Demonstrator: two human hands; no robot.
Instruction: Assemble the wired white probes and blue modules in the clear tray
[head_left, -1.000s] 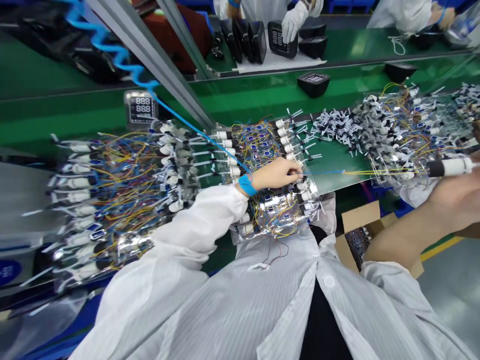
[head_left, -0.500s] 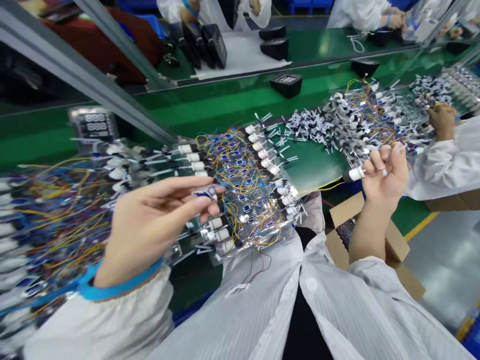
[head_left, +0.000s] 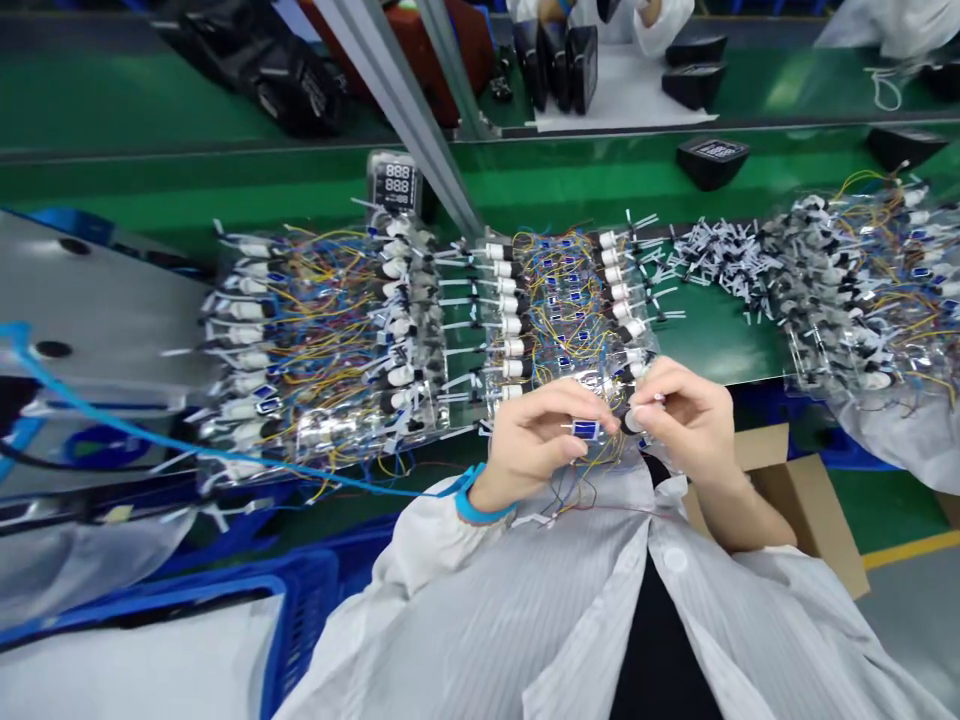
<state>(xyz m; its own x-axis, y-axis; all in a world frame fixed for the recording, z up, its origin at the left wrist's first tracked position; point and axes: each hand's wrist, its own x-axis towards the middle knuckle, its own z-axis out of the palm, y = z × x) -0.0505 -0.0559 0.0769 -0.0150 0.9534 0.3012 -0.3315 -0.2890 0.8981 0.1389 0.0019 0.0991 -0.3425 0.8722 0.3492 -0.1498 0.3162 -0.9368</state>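
Module (head_left: 585, 430), blue-faced, between left fingers (head_left: 574, 398) clamped on it; white cylinder (head_left: 635, 421) near, pinched by right fingers (head_left: 679, 379).

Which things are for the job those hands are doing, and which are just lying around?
Seem part of the job:
- blue-faced module in the left hand
- white-and-black cylinder at the right hand
- probably the similar wired parts in clear plastic

Seem just lying around:
- cardboard box
- blue crate
- wedge-shaped black display unit
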